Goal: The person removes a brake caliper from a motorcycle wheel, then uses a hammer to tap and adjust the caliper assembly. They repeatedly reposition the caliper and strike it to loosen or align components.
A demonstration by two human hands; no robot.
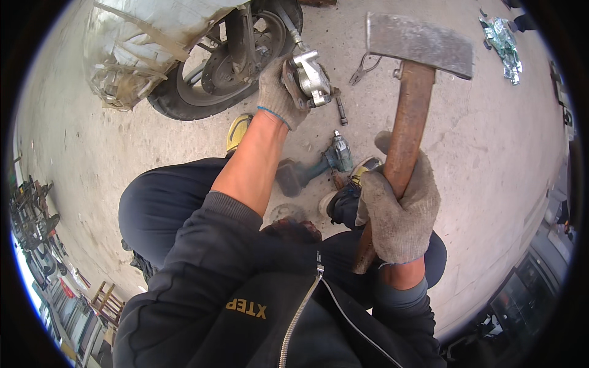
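My gloved left hand [274, 92] is closed around a silver brake caliper [313, 76], held above the floor beside a motorcycle wheel [187, 104]. A hose or rod with a metal end runs from the caliper up past the wheel. In my gloved right hand [402, 214] is a hammer [412, 110], gripped low on its brown wooden handle. Its broad, worn grey head points up and away from me, to the right of the caliper and apart from it. The left glove hides part of the caliper's near side.
Between my feet lies a teal and black cordless impact wrench [334, 156]. A short metal socket bar [342, 111] and pliers [363, 70] are on the concrete farther out. Crumpled shiny wrapping [503, 49] is at far right. Clear plastic [123, 61] covers bodywork at the upper left.
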